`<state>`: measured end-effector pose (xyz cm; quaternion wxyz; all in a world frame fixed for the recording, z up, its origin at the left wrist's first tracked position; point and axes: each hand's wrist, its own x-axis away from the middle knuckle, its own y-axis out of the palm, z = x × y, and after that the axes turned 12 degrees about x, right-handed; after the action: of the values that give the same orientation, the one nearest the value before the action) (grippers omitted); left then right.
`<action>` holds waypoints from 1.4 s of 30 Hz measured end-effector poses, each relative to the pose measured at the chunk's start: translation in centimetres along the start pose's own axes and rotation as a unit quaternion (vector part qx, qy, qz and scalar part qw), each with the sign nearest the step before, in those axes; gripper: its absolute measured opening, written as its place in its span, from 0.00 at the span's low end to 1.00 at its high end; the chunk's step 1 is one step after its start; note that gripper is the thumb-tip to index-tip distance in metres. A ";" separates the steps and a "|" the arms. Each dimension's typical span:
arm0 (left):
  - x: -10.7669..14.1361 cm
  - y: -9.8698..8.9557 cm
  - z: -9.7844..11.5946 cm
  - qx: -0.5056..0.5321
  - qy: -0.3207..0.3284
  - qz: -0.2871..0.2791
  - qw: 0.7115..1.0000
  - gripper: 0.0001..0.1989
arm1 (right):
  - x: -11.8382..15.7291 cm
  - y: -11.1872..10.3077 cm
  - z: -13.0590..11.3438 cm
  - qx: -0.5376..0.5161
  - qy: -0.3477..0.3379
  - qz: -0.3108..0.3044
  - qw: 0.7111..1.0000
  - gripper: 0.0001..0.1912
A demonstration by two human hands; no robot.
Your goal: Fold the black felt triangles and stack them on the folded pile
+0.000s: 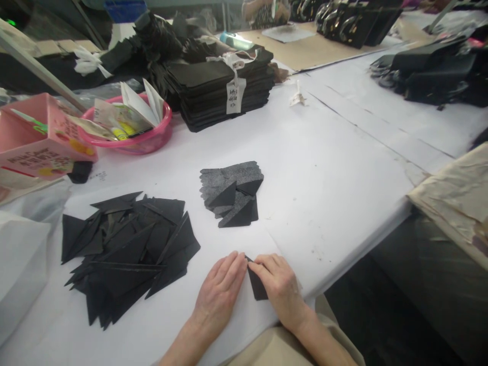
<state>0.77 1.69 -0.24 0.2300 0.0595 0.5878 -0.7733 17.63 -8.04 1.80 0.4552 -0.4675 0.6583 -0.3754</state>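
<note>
Near the table's front edge, a small black piece (256,285) lies on the white table surface (305,183). My right hand (277,279) presses on its upper part with bent fingers, closed on it. My left hand (223,284) lies flat at the piece's left side, fingers stretched out, fingertips at its top corner. Ahead of the hands is a small fanned stack of grey and black pieces (232,193). A large loose heap of black pointed pieces (129,249) spreads out to the left.
At the back left stand a pink box (46,137) and a pink basket (137,145) with papers. A tied stack of black sheets (224,91) is behind. Black bags (430,71) lie at the right. Another person's arm (253,7) shows at the far back.
</note>
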 end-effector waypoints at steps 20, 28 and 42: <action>-0.6 -0.8 -0.1 0.015 0.012 -0.060 0.998 0.23 | 2.3 -0.9 0.8 -0.001 0.005 0.031 1.000 0.12; -0.4 -0.8 -0.1 0.023 0.014 -0.064 0.998 0.22 | 2.2 -0.7 0.7 0.030 0.006 0.032 0.999 0.11; -0.6 -1.0 -0.1 0.009 0.006 -0.057 0.998 0.22 | 1.7 -0.2 0.3 0.047 0.014 0.051 0.997 0.09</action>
<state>0.81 2.19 0.83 0.1816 0.0322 0.5846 -0.7900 17.67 -9.76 1.45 0.4860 -0.4060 0.6694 -0.3884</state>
